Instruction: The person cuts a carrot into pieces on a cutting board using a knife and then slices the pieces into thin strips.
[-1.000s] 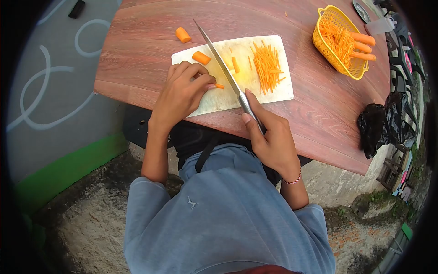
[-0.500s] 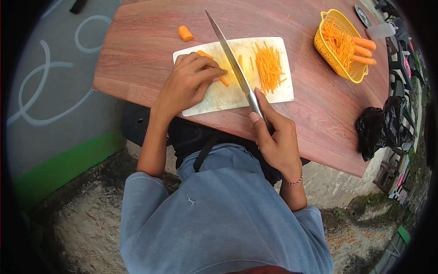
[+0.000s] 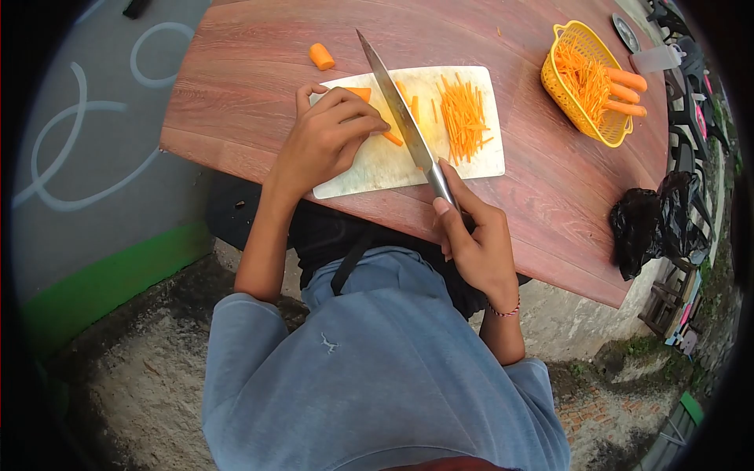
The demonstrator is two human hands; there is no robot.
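Note:
My right hand (image 3: 475, 235) grips the handle of a long kitchen knife (image 3: 397, 110), whose blade lies across the white cutting board (image 3: 369, 169). My left hand (image 3: 326, 141) rests on the board with its fingertips pressing a small carrot piece (image 3: 392, 138) right beside the blade. A thicker carrot chunk (image 3: 360, 93) shows just beyond my left fingers. A heap of thin carrot strips (image 3: 462, 118) lies on the board's right half, with a few thicker sticks (image 3: 414, 106) near the blade.
A loose carrot chunk (image 3: 320, 56) lies on the reddish wooden table (image 3: 550, 173) behind the board. A yellow basket (image 3: 585, 118) at the far right holds shredded carrot and whole carrots. A black plastic bag (image 3: 652, 224) sits off the table's right edge.
My left hand slid right along the board and took the small carrot piece under its fingertips. The knife shifted right and its tip swung farther from me, then settled beside that piece.

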